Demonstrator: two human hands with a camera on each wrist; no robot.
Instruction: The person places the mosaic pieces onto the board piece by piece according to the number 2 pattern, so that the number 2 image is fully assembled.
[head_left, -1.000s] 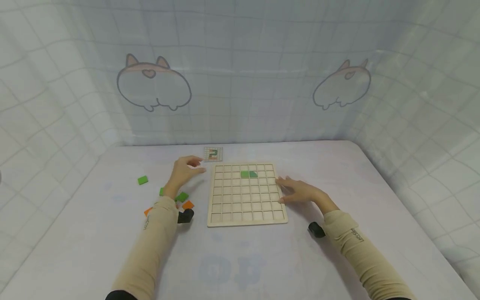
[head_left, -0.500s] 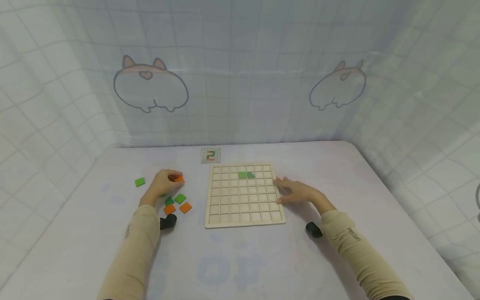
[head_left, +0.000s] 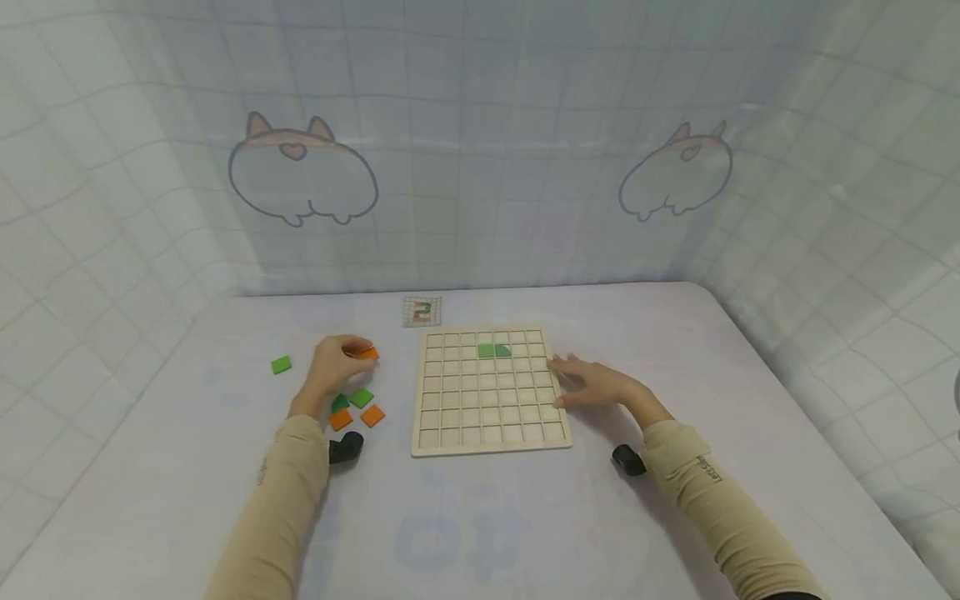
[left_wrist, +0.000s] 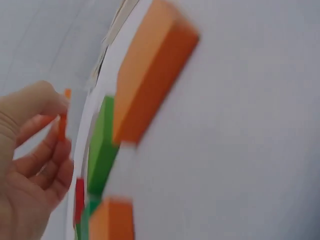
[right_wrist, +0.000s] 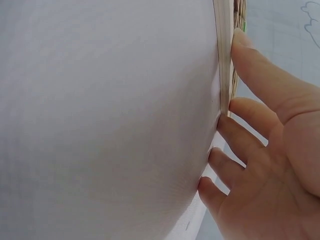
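My left hand (head_left: 330, 365) pinches an orange square tile (head_left: 368, 353) between thumb and fingers, left of the wooden grid board (head_left: 480, 392). The left wrist view shows that held tile (left_wrist: 62, 127) edge-on, raised off the table. Beneath the hand lie two more orange tiles (head_left: 372, 416), a green tile (head_left: 362, 397) and a dark green piece (head_left: 341, 403). On the board, a light green tile (head_left: 486, 350) sits beside a darker green rounded piece (head_left: 503, 350) in one row near the far edge. The fingers of my right hand (head_left: 596, 385) rest loosely spread on the board's right edge.
A small printed card (head_left: 422, 312) with a coloured figure lies behind the board's far left corner. Off to the left lies a separate green tile (head_left: 281, 364). A red piece (left_wrist: 79, 200) shows in the left wrist view. White grid-patterned curtains (head_left: 480, 208) surround the table.
My left hand has moved from beside the card back to the loose tiles, gripped an orange tile and shifted slightly right with it. My right hand has stayed at the board's edge.
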